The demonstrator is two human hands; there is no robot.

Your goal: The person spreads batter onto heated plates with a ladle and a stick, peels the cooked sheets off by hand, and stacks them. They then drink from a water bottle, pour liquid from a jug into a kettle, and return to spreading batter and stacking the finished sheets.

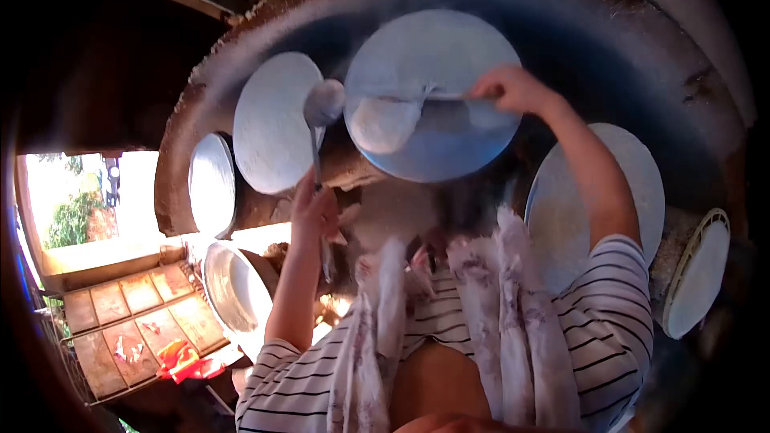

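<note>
The left hand point(314, 212) clenches a ladle point(324, 104) beside the steaming round cloth point(433, 56); the right hand point(513, 90) grasps a flat stick point(417, 97) under the lifted sheet point(385, 122), near the cloth's right edge.

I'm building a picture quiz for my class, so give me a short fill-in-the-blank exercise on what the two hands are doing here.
1. The left hand holds a long-handled ____ by its handle.
2. The right hand holds a thin stick across the large round ____ in the middle.
3. The person's shirt is patterned with black and white ____.

Missing words: ladle; steaming cloth; stripes.
</note>
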